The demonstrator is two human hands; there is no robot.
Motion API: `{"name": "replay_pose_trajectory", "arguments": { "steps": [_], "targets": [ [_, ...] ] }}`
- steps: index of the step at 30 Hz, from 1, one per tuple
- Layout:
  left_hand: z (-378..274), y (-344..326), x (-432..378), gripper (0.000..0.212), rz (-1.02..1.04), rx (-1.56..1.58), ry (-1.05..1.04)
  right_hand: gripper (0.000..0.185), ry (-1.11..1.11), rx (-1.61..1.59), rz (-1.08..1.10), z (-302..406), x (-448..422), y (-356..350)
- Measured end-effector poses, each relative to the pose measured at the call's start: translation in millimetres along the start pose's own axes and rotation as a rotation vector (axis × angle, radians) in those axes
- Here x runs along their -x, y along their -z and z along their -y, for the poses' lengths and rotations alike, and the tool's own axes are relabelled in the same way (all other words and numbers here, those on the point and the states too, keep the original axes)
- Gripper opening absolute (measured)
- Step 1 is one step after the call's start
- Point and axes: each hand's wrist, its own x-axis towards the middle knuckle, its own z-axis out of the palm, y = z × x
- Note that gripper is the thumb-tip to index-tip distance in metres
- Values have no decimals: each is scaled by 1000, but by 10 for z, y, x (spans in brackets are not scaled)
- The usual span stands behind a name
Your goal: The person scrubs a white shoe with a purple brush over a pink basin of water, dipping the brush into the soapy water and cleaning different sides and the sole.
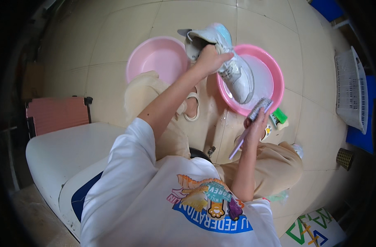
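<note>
My left hand (212, 60) grips a pale sneaker (237, 78) by its laced upper near the ankle opening. The shoe is tilted toe-down, with a light blue patch of sole at its heel end. Beneath it stands a bright pink plastic basin (277, 74) of cloudy, whitish water. Held in my right hand (254, 129) is a scrub brush (259, 108) with a lavender handle and grey-white bristles. Its head is close to the sneaker's toe, over the near rim of the basin. I cannot tell whether any bristles touch the shoe.
A paler pink basin (158, 58) stands at the left. Beside the bright basin's near right edge lies a green-handled brush (279, 115). Water drops spot the tiled floor (268, 18). A white plastic crate (351, 92) and a small patterned cup (344, 159) are at the right.
</note>
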Motion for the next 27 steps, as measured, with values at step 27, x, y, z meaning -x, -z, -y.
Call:
{"name": "replay_pose_trajectory", "arguments": {
  "steps": [27],
  "targets": [
    [4,2359,631,44,-187,164,214,41,304,286,500,1492,769,-1206]
  ]
}}
